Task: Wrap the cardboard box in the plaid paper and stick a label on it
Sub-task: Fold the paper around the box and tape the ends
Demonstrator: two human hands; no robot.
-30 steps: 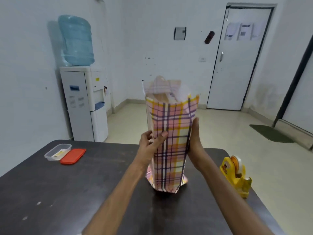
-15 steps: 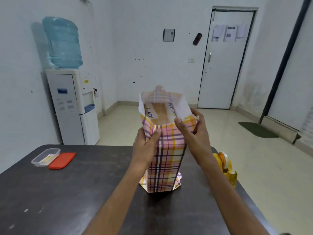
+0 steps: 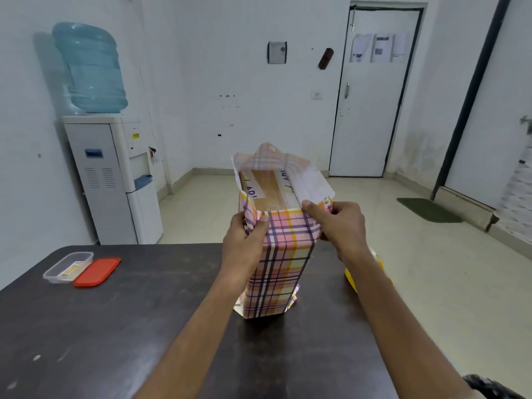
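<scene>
The right hand (image 3: pixel 339 226) has shifted since the earlier frame from the front rim to the upper right corner of the paper (image 3: pixel 279 269); the left hand (image 3: pixel 244 243) stays at the upper left corner. Right thumb lies on the front rim and the fingers curl behind the loose right flap, pinching it. Left thumb presses the front face near the rim, with the fingers curled round the left edge, gripping the paper against the box (image 3: pixel 267 191). The box stands upright on the table (image 3: pixel 115 326), near its far edge, sleeved in paper. Its brown top shows between the raised flaps. A yellow tape dispenser (image 3: pixel 349 279) sits behind the right forearm, mostly hidden. A clear tub (image 3: pixel 67 266) and red lid (image 3: pixel 96 272) lie side by side at far left.
</scene>
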